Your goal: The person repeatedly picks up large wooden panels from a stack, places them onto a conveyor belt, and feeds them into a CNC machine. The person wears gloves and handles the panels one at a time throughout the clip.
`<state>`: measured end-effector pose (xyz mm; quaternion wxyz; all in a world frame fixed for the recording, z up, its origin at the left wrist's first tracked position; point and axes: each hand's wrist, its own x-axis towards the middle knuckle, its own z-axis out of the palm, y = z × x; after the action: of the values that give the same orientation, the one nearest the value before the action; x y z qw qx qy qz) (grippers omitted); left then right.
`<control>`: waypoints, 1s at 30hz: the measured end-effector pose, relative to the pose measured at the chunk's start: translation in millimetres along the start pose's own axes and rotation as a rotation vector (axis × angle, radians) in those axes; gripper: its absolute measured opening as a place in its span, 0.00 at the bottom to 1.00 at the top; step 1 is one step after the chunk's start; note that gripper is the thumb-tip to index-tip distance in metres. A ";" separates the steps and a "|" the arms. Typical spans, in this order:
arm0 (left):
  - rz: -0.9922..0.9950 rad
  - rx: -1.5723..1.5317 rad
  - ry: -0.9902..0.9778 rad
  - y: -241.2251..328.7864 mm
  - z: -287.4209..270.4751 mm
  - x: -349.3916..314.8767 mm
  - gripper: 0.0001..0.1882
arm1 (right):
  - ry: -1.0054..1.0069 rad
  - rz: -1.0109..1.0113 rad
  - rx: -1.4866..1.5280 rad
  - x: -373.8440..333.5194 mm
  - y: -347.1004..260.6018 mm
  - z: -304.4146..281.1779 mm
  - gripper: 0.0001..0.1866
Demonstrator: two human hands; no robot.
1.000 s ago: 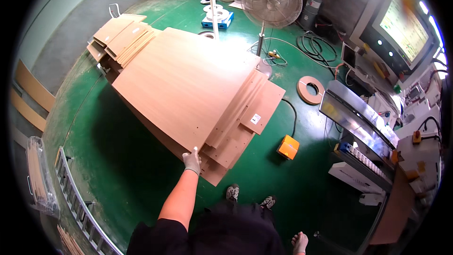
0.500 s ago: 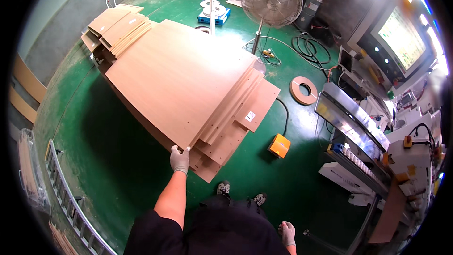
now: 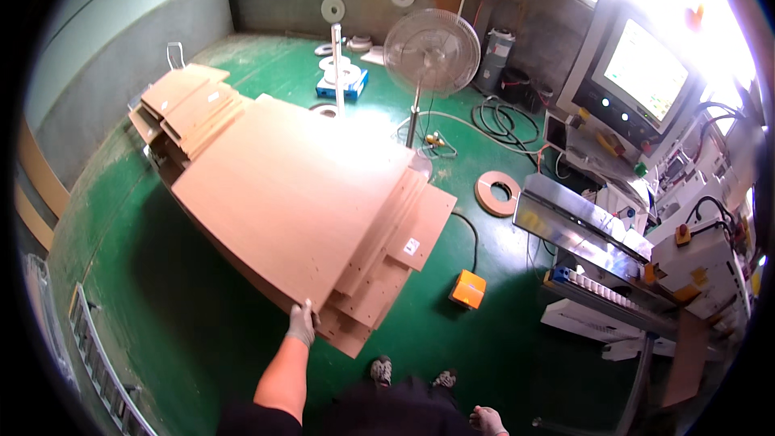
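Observation:
My left hand [image 3: 302,323], in a pale glove, grips the near corner of a large light-brown wooden board [image 3: 282,194]. The thumb side lies over the board's edge, and the fingertips under it are hidden. That board is the top one of a stack, with smaller board pieces [image 3: 363,299] jutting out in steps below it on the right. One lower piece bears a white label [image 3: 412,246]. Down at the lower edge hangs my right hand [image 3: 487,420], pale-gloved, its fingers curled in. Nothing shows in it, and it touches no board.
More boards [image 3: 194,113] lie stacked at the far left. A standing fan [image 3: 432,52] is behind the stack. On the green floor are an orange foot pedal [image 3: 468,289] with its cable and a tape roll [image 3: 496,194]. A machine with a screen [image 3: 646,73] fills the right; a ladder [image 3: 101,367] lies left.
My view has tilted upward, so the stack and floor things sit lower in the picture. My left hand keeps its hold on the board's corner; my right hand stays low at my side.

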<state>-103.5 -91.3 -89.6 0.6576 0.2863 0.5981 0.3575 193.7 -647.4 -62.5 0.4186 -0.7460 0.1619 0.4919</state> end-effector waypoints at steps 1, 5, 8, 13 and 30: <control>-0.031 0.021 -0.048 -6.3 2.4 -14.0 0.13 | -0.030 0.001 0.062 9.9 -6.9 7.9 0.10; -0.186 -0.049 -0.203 -49.1 -14.8 -68.6 0.13 | -0.265 -0.180 0.116 43.1 -72.3 59.2 0.13; -0.373 -0.179 -0.310 -77.7 -29.3 -118.9 0.18 | -0.328 -0.278 -0.006 23.2 -138.5 124.6 0.16; -0.548 -0.003 -0.446 -95.7 -5.7 -171.9 0.24 | -0.633 -0.334 -0.290 60.2 -153.0 211.3 0.21; 0.192 -0.115 0.264 25.5 -63.9 -64.3 0.29 | -0.560 -0.515 -0.070 -28.7 -213.6 241.9 0.26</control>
<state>-171.9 -131.9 -39.3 0.5514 0.2545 0.6279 0.4867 175.2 -335.1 21.8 0.5309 -0.6128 -0.1684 0.5605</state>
